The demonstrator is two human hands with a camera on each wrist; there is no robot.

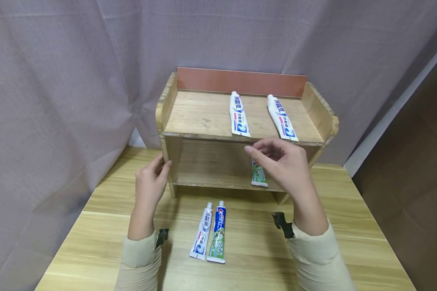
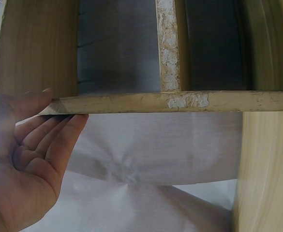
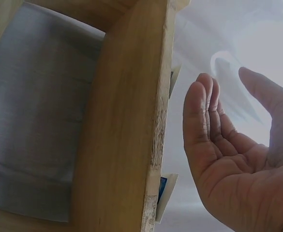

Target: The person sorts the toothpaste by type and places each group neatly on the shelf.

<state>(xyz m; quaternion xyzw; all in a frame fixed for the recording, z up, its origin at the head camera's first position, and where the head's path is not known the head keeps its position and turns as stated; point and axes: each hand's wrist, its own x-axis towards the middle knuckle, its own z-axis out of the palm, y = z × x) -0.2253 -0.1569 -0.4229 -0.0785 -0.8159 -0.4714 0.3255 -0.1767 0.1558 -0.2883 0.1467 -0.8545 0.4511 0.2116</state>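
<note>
My left hand (image 1: 151, 178) grips the left side panel of a small wooden shelf (image 1: 200, 117). In the left wrist view its thumb lies on one face of the panel (image 2: 131, 103) and the fingers on the other. In front of the upper board's edge, towards the right, my right hand (image 1: 285, 163) hovers empty, thumb and fingers apart. Two white toothpaste tubes, one near the middle (image 1: 239, 115) and one further right (image 1: 282, 119), lie on the top board, caps to the back. Partly hidden behind the right hand, a green toothpaste tube (image 1: 258, 176) lies on the lower board.
On the wooden table (image 1: 94, 234) before the shelf, a white toothpaste tube (image 1: 202, 232) and a blue-green one (image 1: 217, 234) lie side by side, caps towards the shelf. A reddish back strip (image 1: 240, 82) rises behind the top board. Grey cloth (image 1: 76, 81) hangs behind.
</note>
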